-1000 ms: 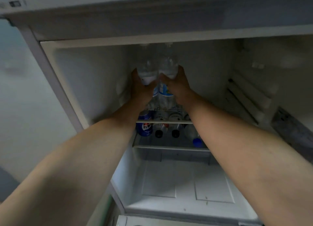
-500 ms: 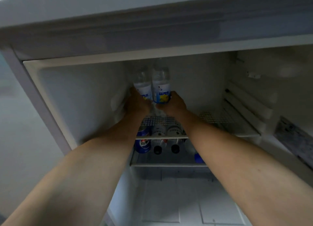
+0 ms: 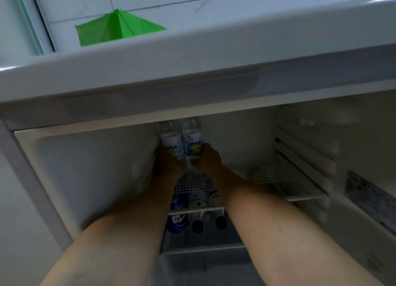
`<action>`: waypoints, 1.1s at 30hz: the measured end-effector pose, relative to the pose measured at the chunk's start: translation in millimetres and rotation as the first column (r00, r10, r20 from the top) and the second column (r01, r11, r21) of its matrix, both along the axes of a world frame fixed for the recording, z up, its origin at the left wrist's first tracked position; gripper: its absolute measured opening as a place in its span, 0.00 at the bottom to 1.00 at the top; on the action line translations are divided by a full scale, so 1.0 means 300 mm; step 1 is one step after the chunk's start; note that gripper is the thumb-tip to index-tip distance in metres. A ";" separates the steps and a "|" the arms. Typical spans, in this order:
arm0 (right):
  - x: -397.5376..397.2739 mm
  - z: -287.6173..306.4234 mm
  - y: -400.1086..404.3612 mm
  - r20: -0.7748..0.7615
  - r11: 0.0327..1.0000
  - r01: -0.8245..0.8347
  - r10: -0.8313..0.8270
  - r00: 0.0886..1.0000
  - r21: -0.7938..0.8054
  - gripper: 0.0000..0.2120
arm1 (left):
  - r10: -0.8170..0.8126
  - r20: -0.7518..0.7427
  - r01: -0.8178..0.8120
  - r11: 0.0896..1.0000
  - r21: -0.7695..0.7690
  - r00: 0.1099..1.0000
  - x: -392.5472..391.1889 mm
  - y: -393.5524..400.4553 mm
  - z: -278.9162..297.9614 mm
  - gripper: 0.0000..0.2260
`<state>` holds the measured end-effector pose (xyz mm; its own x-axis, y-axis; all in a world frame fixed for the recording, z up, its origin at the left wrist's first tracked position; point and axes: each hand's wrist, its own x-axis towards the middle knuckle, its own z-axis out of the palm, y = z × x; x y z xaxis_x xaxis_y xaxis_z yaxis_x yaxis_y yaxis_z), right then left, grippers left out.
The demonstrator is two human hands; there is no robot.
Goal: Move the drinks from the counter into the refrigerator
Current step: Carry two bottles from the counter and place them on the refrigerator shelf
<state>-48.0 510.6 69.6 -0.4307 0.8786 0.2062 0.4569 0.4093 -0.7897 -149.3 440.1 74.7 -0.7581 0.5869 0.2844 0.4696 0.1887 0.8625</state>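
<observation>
Two clear bottles with white-and-blue labels stand upright side by side at the back left of the refrigerator's upper shelf [image 3: 282,178]. My left hand [image 3: 168,164] grips the lower part of the left bottle [image 3: 171,141]. My right hand [image 3: 206,159] grips the lower part of the right bottle [image 3: 194,143], whose label has a yellow patch. Both forearms reach in through the open front. The bottle tops are hidden by the refrigerator's upper frame, and their bases by my hands.
On the shelf below lie a blue Pepsi can [image 3: 176,220] and several dark-capped bottles [image 3: 198,225]. The right part of the upper shelf is bare. A green folded thing [image 3: 115,28] lies on top of the refrigerator. The door rack [image 3: 372,200] is at the right.
My hands have slid down the bottles from mid-height to their lower parts, and the labels now show. The view has tilted up, bringing the refrigerator's top into sight.
</observation>
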 end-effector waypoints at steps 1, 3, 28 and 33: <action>0.004 0.002 -0.007 0.017 1.000 0.025 -0.025 1.000 -0.005 0.26 | 0.020 -0.013 -0.020 0.999 -0.037 1.000 0.012 -0.014 -0.016 0.23; 0.014 0.006 -0.021 -0.002 0.994 0.101 -0.101 0.995 -0.034 0.21 | 0.089 0.004 -0.088 0.992 -0.094 0.996 0.045 -0.030 -0.031 0.19; 0.407 0.030 -0.376 -0.210 0.970 0.241 -0.229 0.951 0.037 0.08 | -0.031 -0.111 0.053 0.977 0.207 0.993 0.444 -0.322 0.007 0.12; 0.778 0.006 -0.658 -0.195 0.925 0.379 -0.365 0.910 0.038 0.14 | -0.339 -0.139 0.366 0.852 0.374 0.931 0.828 -0.493 -0.021 0.11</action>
<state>185.5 313.2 71.4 -0.0246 0.9473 0.3194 0.4393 0.2973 -0.8477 99.1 292.3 68.6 -0.4931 0.6437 0.5852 0.4987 -0.3421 0.7964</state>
